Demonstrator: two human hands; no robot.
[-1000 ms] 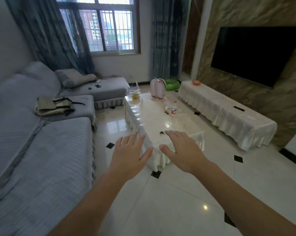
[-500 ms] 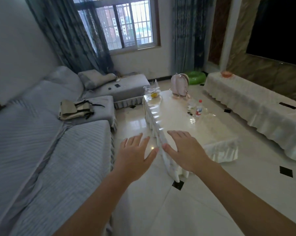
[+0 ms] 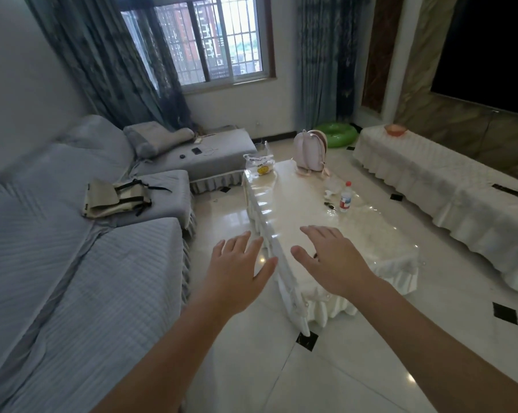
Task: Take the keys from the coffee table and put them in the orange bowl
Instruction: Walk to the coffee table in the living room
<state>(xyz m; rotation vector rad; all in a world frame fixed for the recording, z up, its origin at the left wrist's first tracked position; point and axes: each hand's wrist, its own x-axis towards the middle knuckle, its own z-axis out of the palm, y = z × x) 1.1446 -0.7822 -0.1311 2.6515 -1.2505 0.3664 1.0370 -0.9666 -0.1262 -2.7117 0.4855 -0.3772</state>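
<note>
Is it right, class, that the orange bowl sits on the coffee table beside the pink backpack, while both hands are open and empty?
Not quite. The head view shows the orange bowl on the long white-covered bench under the TV, not on the coffee table. The pink backpack does stand on that table, and the left hand and right hand are open and empty.

A home living room, plainly: a long grey sectional sofa (image 3: 72,263) runs down the left, a cloth-draped coffee worktop (image 3: 296,210) sits mid-floor on glossy white tiles (image 3: 356,368), a big dark television (image 3: 490,52) hangs on the marble-look wall, and patterned curtains (image 3: 102,61) frame a barred window (image 3: 210,40) with what looks like apartment blocks outside.
</note>
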